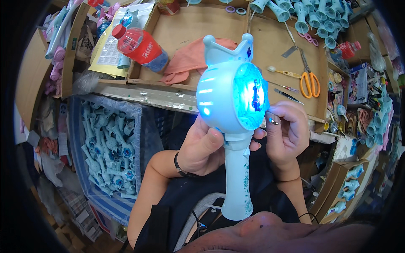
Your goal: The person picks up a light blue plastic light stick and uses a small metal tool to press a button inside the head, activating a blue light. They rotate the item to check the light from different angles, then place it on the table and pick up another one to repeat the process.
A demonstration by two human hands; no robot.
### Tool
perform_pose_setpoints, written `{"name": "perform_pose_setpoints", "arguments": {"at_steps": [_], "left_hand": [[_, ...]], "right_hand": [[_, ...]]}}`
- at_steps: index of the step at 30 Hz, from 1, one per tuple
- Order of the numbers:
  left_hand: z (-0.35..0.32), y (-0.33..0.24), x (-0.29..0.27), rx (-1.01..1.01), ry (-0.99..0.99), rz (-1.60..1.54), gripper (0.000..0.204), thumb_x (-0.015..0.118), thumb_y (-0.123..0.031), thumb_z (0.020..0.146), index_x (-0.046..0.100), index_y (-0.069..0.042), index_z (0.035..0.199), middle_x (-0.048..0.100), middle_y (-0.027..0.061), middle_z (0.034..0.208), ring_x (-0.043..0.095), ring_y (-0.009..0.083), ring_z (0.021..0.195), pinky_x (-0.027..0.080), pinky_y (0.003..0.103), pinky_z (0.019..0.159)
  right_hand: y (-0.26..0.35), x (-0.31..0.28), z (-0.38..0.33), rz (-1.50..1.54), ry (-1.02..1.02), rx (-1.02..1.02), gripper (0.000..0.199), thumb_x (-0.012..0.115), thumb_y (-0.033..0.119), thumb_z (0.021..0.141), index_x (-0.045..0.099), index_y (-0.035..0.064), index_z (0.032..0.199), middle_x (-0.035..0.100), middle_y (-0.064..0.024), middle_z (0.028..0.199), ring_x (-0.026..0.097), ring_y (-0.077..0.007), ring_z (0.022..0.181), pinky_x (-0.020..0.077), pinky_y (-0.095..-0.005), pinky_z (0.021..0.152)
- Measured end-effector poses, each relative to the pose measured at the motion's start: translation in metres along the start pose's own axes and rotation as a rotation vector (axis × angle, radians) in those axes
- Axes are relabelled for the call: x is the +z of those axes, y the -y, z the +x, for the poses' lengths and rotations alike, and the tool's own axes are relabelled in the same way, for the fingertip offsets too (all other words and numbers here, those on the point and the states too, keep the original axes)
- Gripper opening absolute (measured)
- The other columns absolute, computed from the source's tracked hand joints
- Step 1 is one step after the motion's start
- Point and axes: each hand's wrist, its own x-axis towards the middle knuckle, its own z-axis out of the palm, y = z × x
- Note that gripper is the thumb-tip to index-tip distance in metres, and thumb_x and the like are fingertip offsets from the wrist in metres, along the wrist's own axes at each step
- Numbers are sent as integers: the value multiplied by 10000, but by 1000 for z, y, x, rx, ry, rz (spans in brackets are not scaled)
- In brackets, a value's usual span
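A pale blue toy light wand (219,95) stands nearly upright before me, its round head topped by a crown shape. Blue light glows from the head, brightest around the clear faceted face with a dark figure inside. Below it the handle carries a dark leafy print. My left hand (200,147) is closed around the wand just under the head, its fingertips showing on the far side. At the right rim of the lit face, my right hand (291,133) pinches thumb and forefinger together. Whatever lies between those fingertips is too small to make out.
A workbench (194,25) holds an orange cloth (194,59), a red-labelled bottle (141,48), orange-handled scissors (310,80) and a toothbrush (284,72). Left, a plastic-lined bin (76,139) contains many blue wand parts. More blue cone-shaped parts (301,19) are heaped at far right.
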Motion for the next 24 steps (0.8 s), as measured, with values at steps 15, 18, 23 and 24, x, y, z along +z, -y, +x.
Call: {"name": "perform_pose_setpoints", "arguments": {"at_steps": [15,18,23,24], "left_hand": [[4,-4,4,3,-51,72,604,550,-320,891,265,-56,1353,447,188,1249,482,296,1156,442,426,953],[4,-5,3,-30,-51,52,614,554,-328,886,263,-59,1355,441,191,1261,484,305,1157,446,426,947],[1,-5,9,-99,-270,286,850,565,-589,771,279,-30,1345,518,200,1121,618,243,921,545,293,738],[0,-5,9,-105,-265,284,851,565,-589,770,276,-33,1346,515,200,1122,617,243,920,546,290,733]], "right_hand": [[12,-9,14,-315,157,-134,227,630,-69,713,600,-7,929,586,-127,819,596,-282,706,487,-322,606],[11,-9,15,-307,162,-158,233,631,-72,704,600,-6,925,584,-130,818,593,-283,697,486,-324,603],[9,-13,16,-239,188,-137,229,624,-84,700,599,-5,914,583,-133,818,587,-281,682,482,-322,594],[9,-13,17,-229,188,-136,227,621,-87,701,598,-6,912,584,-133,819,586,-279,680,481,-320,592]]}}
